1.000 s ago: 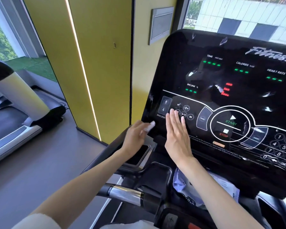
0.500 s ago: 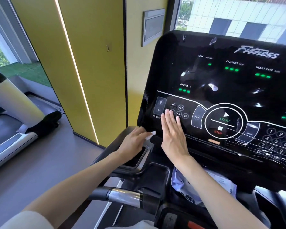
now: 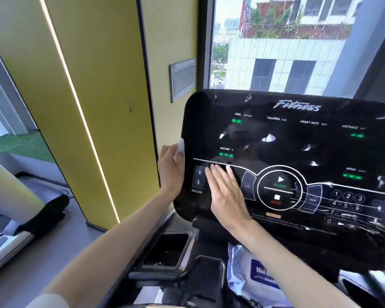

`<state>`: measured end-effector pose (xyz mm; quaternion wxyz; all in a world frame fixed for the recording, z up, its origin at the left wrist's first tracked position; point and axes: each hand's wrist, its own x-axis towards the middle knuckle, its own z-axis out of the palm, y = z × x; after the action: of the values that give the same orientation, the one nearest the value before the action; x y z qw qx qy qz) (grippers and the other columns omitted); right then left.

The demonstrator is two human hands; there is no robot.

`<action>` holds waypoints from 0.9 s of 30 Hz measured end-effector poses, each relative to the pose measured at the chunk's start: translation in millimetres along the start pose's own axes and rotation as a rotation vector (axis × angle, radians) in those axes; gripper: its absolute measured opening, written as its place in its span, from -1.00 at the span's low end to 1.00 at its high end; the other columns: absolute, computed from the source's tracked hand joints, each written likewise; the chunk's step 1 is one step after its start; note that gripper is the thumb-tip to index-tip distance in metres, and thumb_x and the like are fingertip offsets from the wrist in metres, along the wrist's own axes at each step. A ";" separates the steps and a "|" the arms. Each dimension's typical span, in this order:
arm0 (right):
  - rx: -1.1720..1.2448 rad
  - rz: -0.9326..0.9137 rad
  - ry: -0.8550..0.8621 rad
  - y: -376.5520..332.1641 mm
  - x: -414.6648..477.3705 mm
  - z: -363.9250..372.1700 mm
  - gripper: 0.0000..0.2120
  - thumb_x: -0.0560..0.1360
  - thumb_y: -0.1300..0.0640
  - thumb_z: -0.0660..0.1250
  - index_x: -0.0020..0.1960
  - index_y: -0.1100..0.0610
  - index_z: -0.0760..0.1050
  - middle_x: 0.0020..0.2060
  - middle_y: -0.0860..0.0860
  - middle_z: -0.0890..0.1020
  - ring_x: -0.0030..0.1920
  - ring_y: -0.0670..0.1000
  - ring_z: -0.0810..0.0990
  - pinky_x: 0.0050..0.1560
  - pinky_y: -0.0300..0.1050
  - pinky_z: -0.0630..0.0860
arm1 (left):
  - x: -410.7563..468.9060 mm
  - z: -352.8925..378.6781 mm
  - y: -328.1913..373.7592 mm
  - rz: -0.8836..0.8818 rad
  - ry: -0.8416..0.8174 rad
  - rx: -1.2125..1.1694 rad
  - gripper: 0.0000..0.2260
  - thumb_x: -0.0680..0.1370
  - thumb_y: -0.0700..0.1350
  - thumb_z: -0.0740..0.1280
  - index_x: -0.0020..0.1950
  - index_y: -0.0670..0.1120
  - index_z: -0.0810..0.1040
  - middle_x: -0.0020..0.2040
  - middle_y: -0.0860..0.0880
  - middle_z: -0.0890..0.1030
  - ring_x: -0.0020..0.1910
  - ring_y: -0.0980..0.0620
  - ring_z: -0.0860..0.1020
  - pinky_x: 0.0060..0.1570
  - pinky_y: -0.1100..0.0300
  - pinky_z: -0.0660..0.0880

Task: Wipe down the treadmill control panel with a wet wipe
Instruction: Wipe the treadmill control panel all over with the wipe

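Apparently left hand (image 3: 171, 172) pinches wipe (image 3: 180, 148) at panel (image 3: 320, 152) edge.

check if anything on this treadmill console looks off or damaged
Nothing looks broken. The control panel shows white wrinkled streaks over the keypad at lower right, like loose film or wet smears; I cannot tell which. The left hand holds the wet wipe at the panel's left edge; the right hand lies flat on the panel.
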<state>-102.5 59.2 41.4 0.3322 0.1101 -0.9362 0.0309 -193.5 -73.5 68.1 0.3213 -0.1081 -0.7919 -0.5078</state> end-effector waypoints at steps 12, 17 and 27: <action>-0.177 0.172 0.106 83.4 65.4 -76.0 -0.23 0.18 0.58 0.25 0.39 0.37 0.26 0.38 0.27 0.32 0.41 0.18 0.27 0.41 0.12 0.18 | 109.5 46.9 108.4 0.056 0.108 -0.048 -0.77 0.55 -0.28 0.20 -0.32 -0.18 0.43 -0.30 -0.14 0.49 -0.25 -0.10 0.47 -0.27 0.13 0.36; -0.226 0.149 0.057 91.3 68.2 -75.0 -0.20 0.14 0.54 0.36 0.37 0.37 0.29 0.36 0.27 0.35 0.39 0.17 0.32 0.38 0.12 0.24 | 109.2 52.9 112.8 0.119 0.006 -0.066 -0.78 0.60 -0.19 0.19 -0.18 -0.24 0.53 -0.14 -0.11 0.46 -0.24 -0.04 0.46 -0.15 0.14 0.44; -0.211 0.121 0.083 98.0 66.7 -66.2 -0.23 0.17 0.59 0.26 0.38 0.38 0.27 0.37 0.28 0.33 0.39 0.21 0.30 0.38 0.16 0.24 | 106.4 52.5 100.7 0.153 0.095 -0.121 -0.84 0.59 -0.22 0.23 -0.03 -0.27 0.57 -0.16 -0.03 0.41 -0.26 0.03 0.41 -0.21 0.32 0.38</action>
<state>-134.4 151.0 136.3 0.3782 0.0162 -0.9246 -0.0433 -246.2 2.3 193.4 0.3894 -0.1631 -0.7332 -0.5331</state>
